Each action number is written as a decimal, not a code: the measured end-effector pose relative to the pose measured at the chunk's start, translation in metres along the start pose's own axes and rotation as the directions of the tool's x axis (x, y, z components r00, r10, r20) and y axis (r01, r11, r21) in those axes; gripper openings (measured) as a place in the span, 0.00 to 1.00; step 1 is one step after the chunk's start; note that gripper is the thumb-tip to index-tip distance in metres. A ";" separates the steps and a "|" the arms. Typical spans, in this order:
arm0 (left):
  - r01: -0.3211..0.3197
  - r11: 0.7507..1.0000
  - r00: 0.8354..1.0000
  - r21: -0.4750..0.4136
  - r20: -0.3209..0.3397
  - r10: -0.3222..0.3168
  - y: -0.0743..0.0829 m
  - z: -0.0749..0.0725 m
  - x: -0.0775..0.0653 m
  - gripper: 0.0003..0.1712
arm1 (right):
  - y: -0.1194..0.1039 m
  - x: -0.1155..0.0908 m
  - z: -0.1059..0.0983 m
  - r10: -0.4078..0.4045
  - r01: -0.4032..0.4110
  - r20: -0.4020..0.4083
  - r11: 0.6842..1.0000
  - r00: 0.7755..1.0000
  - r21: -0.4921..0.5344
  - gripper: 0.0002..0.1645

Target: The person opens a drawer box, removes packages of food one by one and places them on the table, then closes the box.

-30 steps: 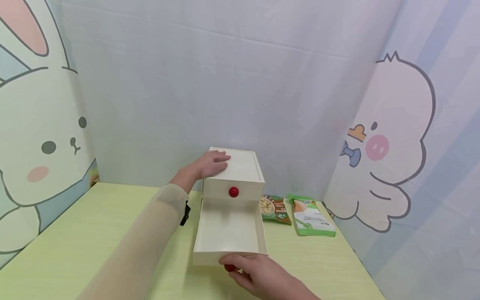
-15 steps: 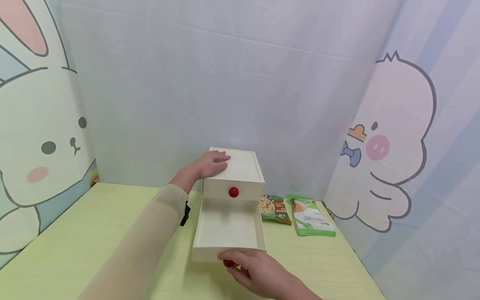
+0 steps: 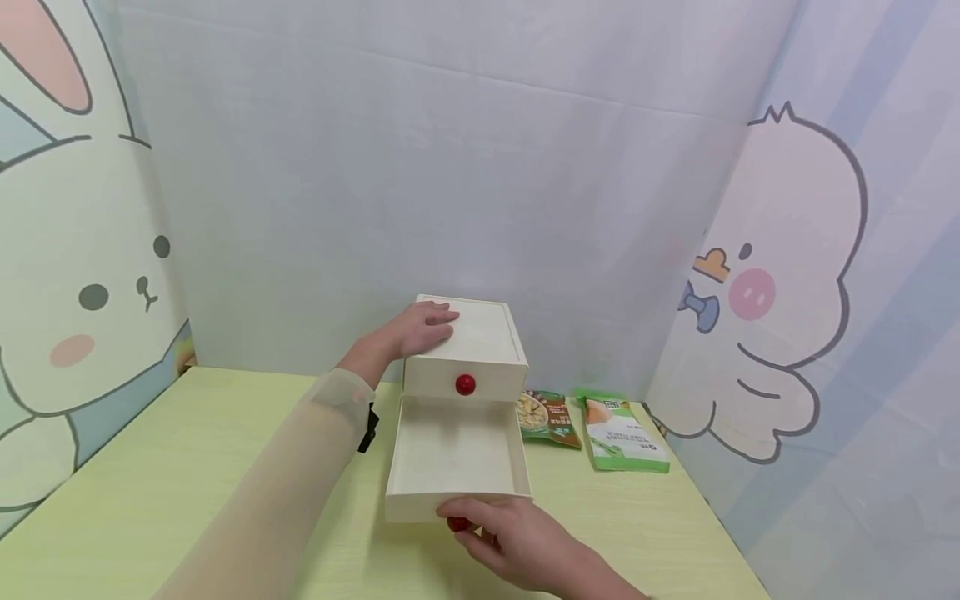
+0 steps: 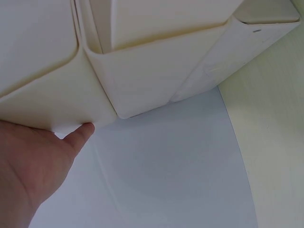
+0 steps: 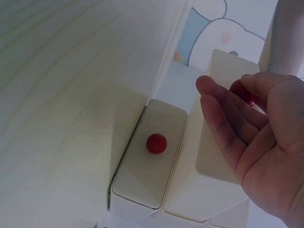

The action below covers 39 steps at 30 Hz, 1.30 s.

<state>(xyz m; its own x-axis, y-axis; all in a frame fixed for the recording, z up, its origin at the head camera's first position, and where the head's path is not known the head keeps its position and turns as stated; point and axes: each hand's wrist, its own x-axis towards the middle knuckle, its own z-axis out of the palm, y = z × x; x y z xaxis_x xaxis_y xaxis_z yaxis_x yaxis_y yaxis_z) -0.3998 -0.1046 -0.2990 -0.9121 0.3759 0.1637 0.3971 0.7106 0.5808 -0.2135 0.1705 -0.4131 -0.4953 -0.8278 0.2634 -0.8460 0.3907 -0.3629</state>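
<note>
A small white drawer cabinet [image 3: 480, 329] with red knobs stands at the middle of the table. Its top drawer front [image 3: 431, 379] is closed, and below that a drawer [image 3: 457, 454] is pulled far out, nothing lying inside. My left hand [image 3: 422, 329] rests flat on the cabinet top, fingers spread. At the pulled-out drawer, my right hand [image 3: 517, 537] pinches the red knob [image 3: 458, 524] between thumb and fingers, the thumb along the front rim. Seen in the right wrist view, a lower drawer front [image 5: 137, 171] with its own red knob [image 5: 156, 143] is closed beneath the pulled-out one.
Right of the cabinet lie a brown and green food packet [image 3: 551, 419], partly hidden by the cabinet, and a green and white bag [image 3: 624, 435]. The pale yellow-green table [image 3: 247, 425] reaches a curtain [image 3: 465, 167] printed with cartoon animals at the sides.
The pulled-out drawer's front, with my right hand on its knob, has shifted slightly toward the cabinet since a second ago. My left hand stays on the cabinet top.
</note>
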 end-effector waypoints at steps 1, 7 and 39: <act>0.000 1.000 1.000 0.000 0.000 0.000 0.000 0.000 0.000 0.34 | 0.000 0.000 0.000 -0.004 0.004 -0.001 1.000 1.000 -0.002 0.20; -0.003 1.000 1.000 0.002 -0.003 0.003 -0.001 0.000 -0.001 0.34 | 0.002 0.004 0.000 -0.019 0.018 -0.016 1.000 1.000 -0.022 0.20; -0.003 1.000 1.000 -0.017 -0.002 0.003 -0.003 0.000 0.000 0.34 | 0.018 0.020 -0.006 0.022 -0.022 -0.052 1.000 0.998 0.000 0.18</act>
<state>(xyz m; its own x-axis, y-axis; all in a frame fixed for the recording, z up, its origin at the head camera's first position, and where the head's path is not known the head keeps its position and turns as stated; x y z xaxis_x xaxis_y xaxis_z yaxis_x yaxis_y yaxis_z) -0.4015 -0.1066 -0.3012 -0.9113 0.3763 0.1671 0.3977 0.6994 0.5938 -0.2400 0.1630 -0.4094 -0.5234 -0.7972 0.3010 -0.8348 0.4089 -0.3686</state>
